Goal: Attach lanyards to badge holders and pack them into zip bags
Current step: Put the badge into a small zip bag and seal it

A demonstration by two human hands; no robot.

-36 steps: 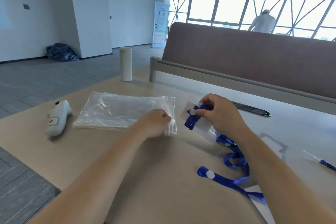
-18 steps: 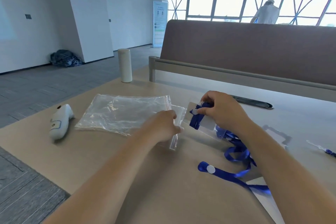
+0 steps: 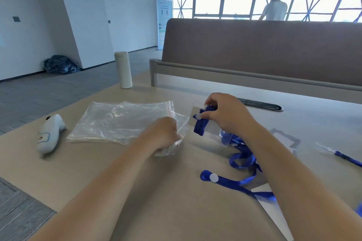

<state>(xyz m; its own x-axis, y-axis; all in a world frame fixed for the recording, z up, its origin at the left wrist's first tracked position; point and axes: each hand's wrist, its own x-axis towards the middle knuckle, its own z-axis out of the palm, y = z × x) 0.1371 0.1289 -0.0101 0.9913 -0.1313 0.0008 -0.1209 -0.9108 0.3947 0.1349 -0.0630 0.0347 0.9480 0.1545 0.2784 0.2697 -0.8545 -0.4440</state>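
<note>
A stack of clear zip bags (image 3: 117,121) lies on the tan table (image 3: 156,201). My left hand (image 3: 163,135) grips the open mouth of the top zip bag, lifted at its right end. My right hand (image 3: 227,115) holds a clear badge holder (image 3: 210,128) with a folded blue lanyard (image 3: 199,123) pressed onto it, just right of the bag's mouth. The rest of the blue lanyard (image 3: 242,160) trails in loops across the table beneath my right forearm.
A white handheld device (image 3: 49,133) lies left of the bags. A white bottle (image 3: 123,69) stands at the far table edge. More holders (image 3: 284,139), another lanyard end (image 3: 344,157), a black cable slot (image 3: 262,104) and a brown bench back (image 3: 264,51) are to the right.
My left hand has pulled the top bag's mouth rightward and lifted it open. My right hand has brought the holder and folded lanyard close to that opening.
</note>
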